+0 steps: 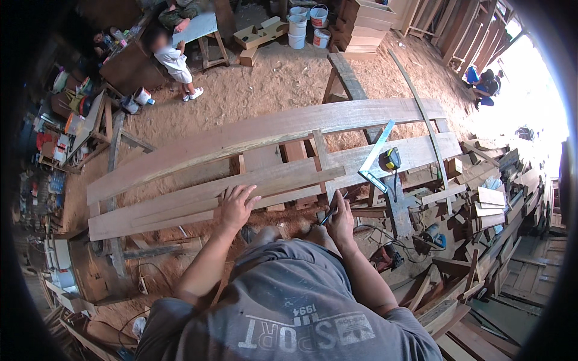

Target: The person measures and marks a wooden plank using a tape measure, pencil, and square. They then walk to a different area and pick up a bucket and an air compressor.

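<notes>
Left hand [236, 206] spread on strip [301, 180], right hand [341, 220] gripping pen [329, 215].
Even pressure against the board [126, 213] should stop slipping.

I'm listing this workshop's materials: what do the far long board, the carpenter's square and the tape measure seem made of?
Far long board: wood, apparently unvarnished; its brownish face looks matte and streaked.
Carpenter's square: probably smooth metal; one arm is thin, flat and silvery.
Tape measure: likely plastic, perhaps part rubber, given its yellow and black case.
</notes>
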Available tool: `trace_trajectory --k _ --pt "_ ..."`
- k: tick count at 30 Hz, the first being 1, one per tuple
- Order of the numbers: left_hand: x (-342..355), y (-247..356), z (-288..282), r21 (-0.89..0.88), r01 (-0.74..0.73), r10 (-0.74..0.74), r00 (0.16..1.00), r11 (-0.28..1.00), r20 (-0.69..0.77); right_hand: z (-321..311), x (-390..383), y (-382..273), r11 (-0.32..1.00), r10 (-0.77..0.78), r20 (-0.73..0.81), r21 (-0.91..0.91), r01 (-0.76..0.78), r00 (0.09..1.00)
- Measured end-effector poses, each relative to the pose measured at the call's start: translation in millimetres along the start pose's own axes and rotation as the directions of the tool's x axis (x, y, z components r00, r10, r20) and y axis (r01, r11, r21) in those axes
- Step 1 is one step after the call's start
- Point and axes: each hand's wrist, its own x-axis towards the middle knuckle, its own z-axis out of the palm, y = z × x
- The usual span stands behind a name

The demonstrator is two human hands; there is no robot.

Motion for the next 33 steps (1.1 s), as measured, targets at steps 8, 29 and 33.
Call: trace_trajectory --k 8,29,33 --pt "-7.9 -0.5 12.4 -0.019 0.036 -0.036 0.999 0.999 -0.02 -2.7 11.7 19.7 0.999 0.039 0.016 -0.03 -0.039 0.999" --pt "-12.4 0.9 17.8 0.077 0.116 -0.12 0.992 0.99 0.042 6.2 14.3 21.7 0.989 -0.144 0.007 -0.034 0.144 0.99" --pt "-11.5 1.4 20.6 0.038 0.117 -0.119 0.992 0.992 0.035 2.3 12.4 23.3 0.996 -0.071 0.064 -0.053 0.075 0.995"
